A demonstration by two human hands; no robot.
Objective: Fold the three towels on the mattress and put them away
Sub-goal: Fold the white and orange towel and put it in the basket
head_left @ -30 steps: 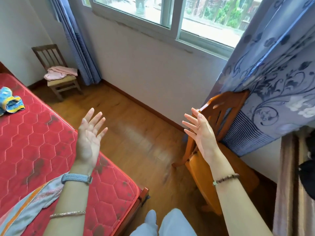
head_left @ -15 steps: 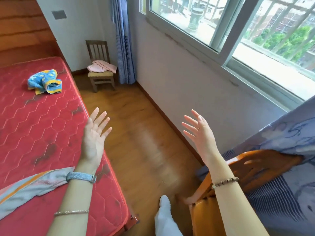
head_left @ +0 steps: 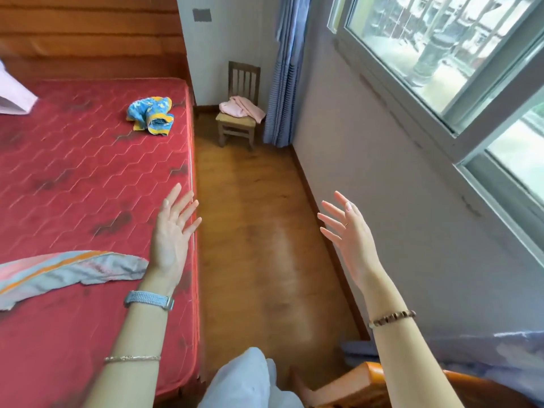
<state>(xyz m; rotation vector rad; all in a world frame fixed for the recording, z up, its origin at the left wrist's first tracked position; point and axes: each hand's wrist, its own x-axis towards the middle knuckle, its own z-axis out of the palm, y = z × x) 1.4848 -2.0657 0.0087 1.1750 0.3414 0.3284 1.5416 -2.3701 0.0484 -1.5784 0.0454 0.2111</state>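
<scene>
Plainly the work has hardly begun; both hands are up in front of the person with nothing in them. The left hand (head_left: pixel 173 231) hovers over the floor-side edge of the mattress (head_left: pixel 73 172), palm turned inward, fingers straight and spread; the right hand (head_left: pixel 350 234) is raised over the strip of wooden floor (head_left: pixel 253 231) between the bed and the wall, fingers likewise released and fanned, gripping nothing.

As for the towels, none looks folded; the blue and yellow towel (head_left: pixel 151 114) sits in a crumpled heap near the floor-side edge, towards the headboard end; the striped grey, orange and pink towel (head_left: pixel 67 270) lies loose and rumpled nearer the foot of the mattress, its ragged end just beside the left wrist and its other end running out of view. A pale pinkish cloth (head_left: pixel 14 95) shows at the far side of the mattress, cut off by the picture; it may be the third towel, though I cannot tell, nor whether it is folded.

A small wooden chair (head_left: pixel 238 125) in the far corner carries a pink cloth (head_left: pixel 241 108), well apart from the bed; an orange chair (head_left: pixel 368 384) stands just beside the person. By my reckoning all three folds remain, and the putting away as well; the striped towel is the nearest to hand; where the folded pile should go is not evident.
</scene>
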